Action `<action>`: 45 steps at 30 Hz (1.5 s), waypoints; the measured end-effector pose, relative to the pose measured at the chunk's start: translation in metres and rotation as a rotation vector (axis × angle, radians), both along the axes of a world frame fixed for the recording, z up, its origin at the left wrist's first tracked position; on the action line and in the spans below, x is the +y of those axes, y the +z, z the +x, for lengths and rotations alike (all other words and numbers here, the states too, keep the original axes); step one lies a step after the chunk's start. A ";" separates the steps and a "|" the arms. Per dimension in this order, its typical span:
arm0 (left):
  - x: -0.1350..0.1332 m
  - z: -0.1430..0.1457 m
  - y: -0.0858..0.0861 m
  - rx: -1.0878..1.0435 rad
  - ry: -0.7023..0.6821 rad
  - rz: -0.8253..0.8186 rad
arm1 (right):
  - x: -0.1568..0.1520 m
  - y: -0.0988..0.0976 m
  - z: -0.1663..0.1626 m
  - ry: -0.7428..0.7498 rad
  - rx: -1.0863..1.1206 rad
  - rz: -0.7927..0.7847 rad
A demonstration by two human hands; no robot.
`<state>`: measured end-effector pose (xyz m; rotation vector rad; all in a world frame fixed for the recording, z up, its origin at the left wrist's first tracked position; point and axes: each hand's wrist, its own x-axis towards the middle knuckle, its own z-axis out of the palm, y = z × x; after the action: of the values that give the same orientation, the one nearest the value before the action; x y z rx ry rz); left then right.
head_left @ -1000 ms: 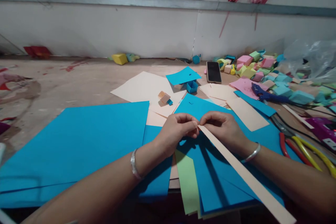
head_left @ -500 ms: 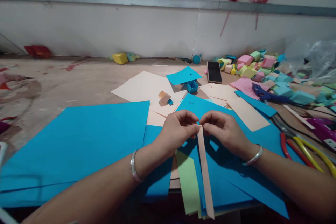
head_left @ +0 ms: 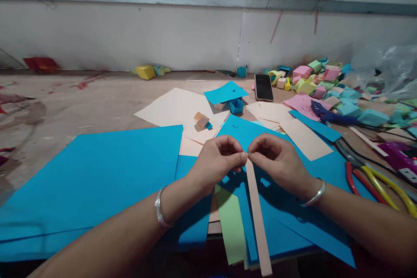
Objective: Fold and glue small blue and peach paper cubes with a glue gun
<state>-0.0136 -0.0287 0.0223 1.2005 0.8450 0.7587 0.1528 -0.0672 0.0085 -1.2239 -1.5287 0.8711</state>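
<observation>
Thumbs and fingertips of my left hand (head_left: 224,156) and my right hand (head_left: 273,153) meet in a pinch at the top end of a long peach paper strip (head_left: 257,213). Both hands are closed on that end, which the fingertips partly cover. From there the strip hangs down toward me, over blue paper sheets (head_left: 293,226) and beside a light green paper strip (head_left: 231,226). Just beyond my left hand, a small peach paper cube (head_left: 201,119) rests on white paper (head_left: 177,106).
Large blue sheets (head_left: 107,178) cover the left front. On the right lie scissors with yellow handles (head_left: 381,186), red-handled pliers (head_left: 355,178), a blue glue gun (head_left: 332,115) and a heap of small paper boxes (head_left: 345,91). A phone (head_left: 263,87) lies farther back.
The strip's lower end has swung slightly to the right and its broad face now shows more. Both hands stay pinched together at its top. The whole view has shifted a little.
</observation>
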 end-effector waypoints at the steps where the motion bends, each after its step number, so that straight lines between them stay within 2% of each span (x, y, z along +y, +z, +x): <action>1: 0.001 0.000 0.000 -0.001 0.003 -0.012 | 0.001 0.000 0.001 0.007 0.000 0.007; 4: 0.005 -0.001 -0.003 -0.027 0.028 -0.078 | 0.002 -0.003 0.003 0.052 -0.038 0.034; 10: 0.005 0.000 -0.005 -0.096 0.098 -0.189 | 0.001 -0.002 0.006 0.079 -0.345 0.262; 16: 0.004 0.000 -0.004 -0.094 0.123 -0.216 | 0.001 0.001 0.007 0.097 -0.393 0.352; 18: 0.004 -0.001 -0.004 -0.089 0.117 -0.234 | 0.002 0.002 0.006 0.097 -0.355 0.311; 24: 0.004 -0.002 -0.006 -0.106 0.106 -0.287 | 0.004 -0.001 0.002 0.019 -0.175 -0.014; 27: 0.003 -0.001 -0.006 -0.112 0.103 -0.283 | 0.004 -0.002 0.000 -0.021 -0.074 -0.100; 33: 0.004 -0.001 -0.008 -0.111 0.113 -0.249 | 0.006 -0.004 0.001 0.021 0.067 -0.098; 37: 0.004 -0.002 -0.008 -0.091 0.124 -0.242 | 0.005 -0.002 0.002 0.067 0.007 -0.059; 42: 0.004 -0.002 -0.007 -0.082 0.139 -0.255 | 0.005 0.002 -0.002 -0.006 0.008 -0.144; 45: 0.004 -0.001 -0.007 -0.098 0.138 -0.266 | 0.006 0.001 -0.003 0.010 -0.001 -0.188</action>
<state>-0.0150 -0.0243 0.0157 0.8689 0.9226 0.7828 0.1503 -0.0616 0.0097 -1.3517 -1.4802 1.0399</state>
